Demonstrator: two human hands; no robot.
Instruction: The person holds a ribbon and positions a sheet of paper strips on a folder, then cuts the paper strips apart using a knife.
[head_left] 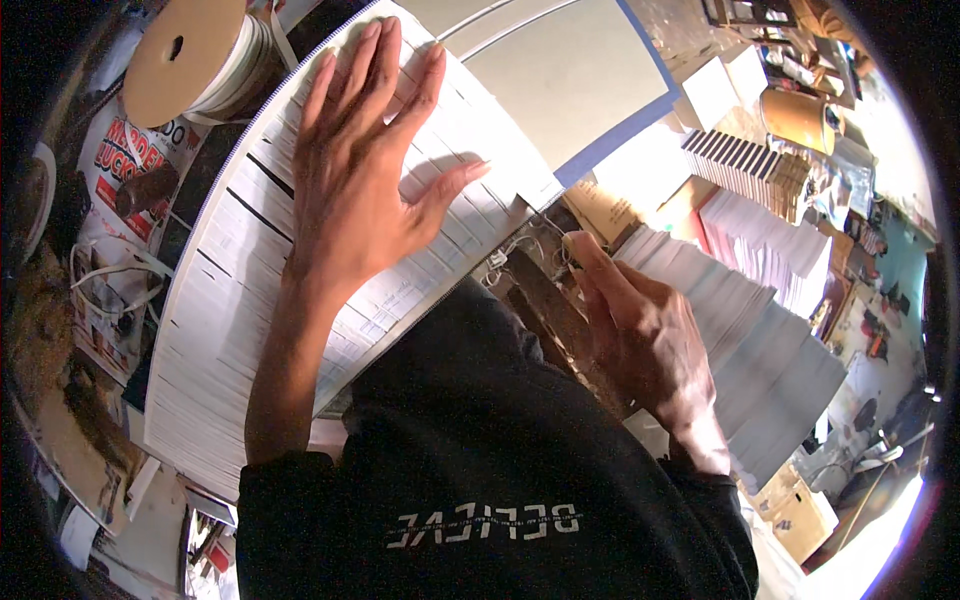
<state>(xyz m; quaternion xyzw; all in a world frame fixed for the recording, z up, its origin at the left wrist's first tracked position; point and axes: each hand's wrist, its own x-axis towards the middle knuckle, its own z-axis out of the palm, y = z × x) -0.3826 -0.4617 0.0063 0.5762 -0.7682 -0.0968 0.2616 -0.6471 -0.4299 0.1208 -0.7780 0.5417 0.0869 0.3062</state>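
My left hand (360, 170) lies flat with its fingers spread on a long row of white paper blocks (240, 280), packed tightly side by side. Dark gaps show between some of the blocks. Beyond the near right corner of the row is my right hand (645, 325), its thumb and fingers drawn together. Something thin seems to run from those fingertips toward the corner, too small to make out. Past the row's far right side lies a pale board (560, 85) with blue edging.
A large spool (180, 60) with cardboard sides stands at the far left, near a printed bag (125, 165) and a looped white cord (115, 275). Tall paper stacks (750, 340), a pile of dark-striped books (745, 165) and a cardboard box (795, 510) fill the right.
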